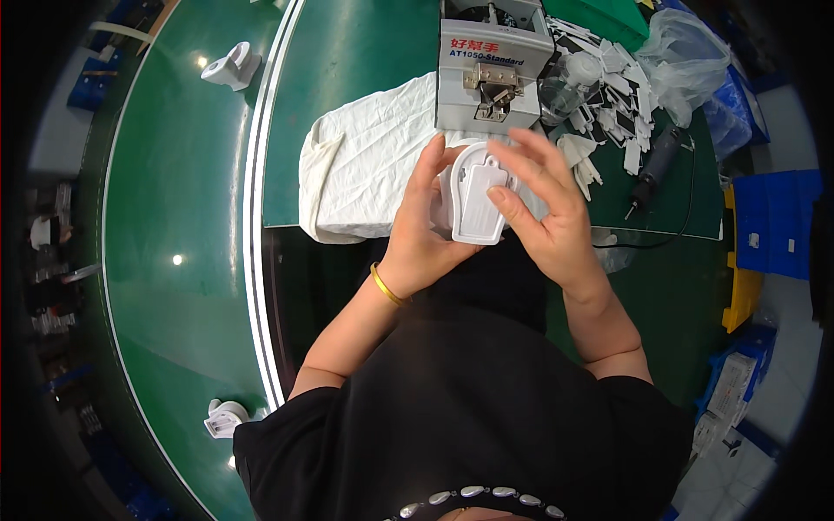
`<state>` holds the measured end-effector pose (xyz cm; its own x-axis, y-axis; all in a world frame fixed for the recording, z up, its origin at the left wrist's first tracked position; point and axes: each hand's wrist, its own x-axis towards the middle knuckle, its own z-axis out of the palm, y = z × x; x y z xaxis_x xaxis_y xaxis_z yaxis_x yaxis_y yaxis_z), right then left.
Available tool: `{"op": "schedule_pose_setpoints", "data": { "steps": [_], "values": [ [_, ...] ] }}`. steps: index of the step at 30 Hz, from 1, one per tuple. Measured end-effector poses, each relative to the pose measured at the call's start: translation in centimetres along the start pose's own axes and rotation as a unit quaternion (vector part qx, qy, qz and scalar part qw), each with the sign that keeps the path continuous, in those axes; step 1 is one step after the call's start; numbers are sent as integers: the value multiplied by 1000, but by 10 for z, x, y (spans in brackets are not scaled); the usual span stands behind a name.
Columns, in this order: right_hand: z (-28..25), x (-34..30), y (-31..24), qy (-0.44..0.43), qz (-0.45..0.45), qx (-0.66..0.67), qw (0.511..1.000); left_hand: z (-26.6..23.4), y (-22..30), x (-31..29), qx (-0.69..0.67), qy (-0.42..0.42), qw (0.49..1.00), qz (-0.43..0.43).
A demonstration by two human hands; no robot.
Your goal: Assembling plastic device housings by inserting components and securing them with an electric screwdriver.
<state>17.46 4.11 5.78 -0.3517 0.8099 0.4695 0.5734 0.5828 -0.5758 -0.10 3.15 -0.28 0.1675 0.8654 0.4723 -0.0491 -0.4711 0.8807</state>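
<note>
A white plastic housing (479, 201) with a rounded top and a flat panel on its face is held upright in front of me. My left hand (419, 213) grips it from the left side, thumb and fingers around its body, partly hidden behind it. At its right, my right hand (549, 204) has its fingers stretched and spread, with the thumb tip against the panel's right part. Below the housing's far end lies a folded white cloth (373, 156) on the green bench. Just beyond stands a grey machine (495, 87) with a metal feed fixture.
Right of the machine are a clear plastic jar (571, 84), a heap of black and white strips (618, 104) and a corded electric screwdriver (656, 169). On the green conveyor (187, 191) at left sit two white housings (233, 67). A blue bin (773, 221) stands at far right.
</note>
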Motion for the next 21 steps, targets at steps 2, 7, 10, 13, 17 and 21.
{"op": "schedule_pose_setpoints", "data": {
  "steps": [2,7,10,13,17,21],
  "values": [
    [11,-6,-2,10,233,451,861,-2,1,0,10,-1,999,40],
    [9,-6,6,-39,231,518,823,-4,21,8,-106,-24,993,-42],
    [15,-8,5,-9,210,501,840,-6,22,8,-128,-15,987,-95],
    [13,-11,-2,0,193,460,867,-8,23,10,-160,-37,980,-109],
    [8,-10,3,-21,220,453,863,-3,29,11,-171,-18,974,-149],
    [4,-15,17,-27,279,495,822,2,30,7,-182,-37,976,-115]
  ]
}}
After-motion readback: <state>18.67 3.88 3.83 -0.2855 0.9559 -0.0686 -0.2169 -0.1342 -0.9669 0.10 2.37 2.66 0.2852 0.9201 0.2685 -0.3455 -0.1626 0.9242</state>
